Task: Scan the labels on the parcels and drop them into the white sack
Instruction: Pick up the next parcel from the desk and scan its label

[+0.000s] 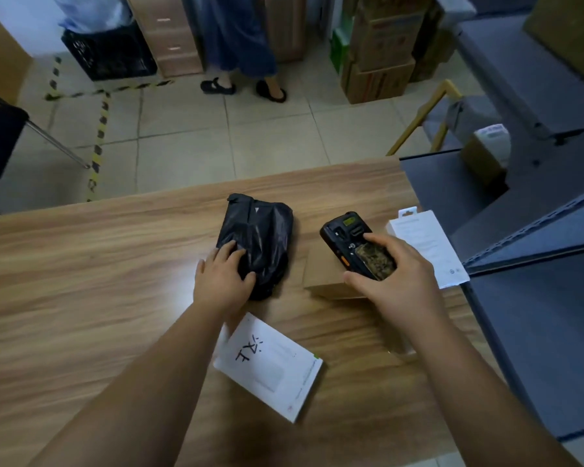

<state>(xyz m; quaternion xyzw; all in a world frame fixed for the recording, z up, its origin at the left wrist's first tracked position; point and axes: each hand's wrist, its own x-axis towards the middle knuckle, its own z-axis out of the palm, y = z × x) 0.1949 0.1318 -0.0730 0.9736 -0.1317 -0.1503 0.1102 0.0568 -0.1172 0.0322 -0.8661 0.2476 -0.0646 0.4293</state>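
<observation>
A black plastic-wrapped parcel point(262, 235) lies near the middle of the wooden table point(81, 271). My left hand point(221, 276) grips its near end. My right hand point(397, 276) holds a black handheld scanner point(354, 242) over a flat brown cardboard parcel point(321, 274). A white box with handwriting point(270, 365) lies nearer to me between my forearms. Another white box point(425, 244) rests at the table's right edge. No white sack is in view.
Grey shelving point(536, 230) stands on the right with a small taped box point(486, 153) on it. Beyond the table a person in a blue skirt point(240, 38) stands on the tiled floor, beside stacked cartons point(378, 55) and a black crate point(108, 52).
</observation>
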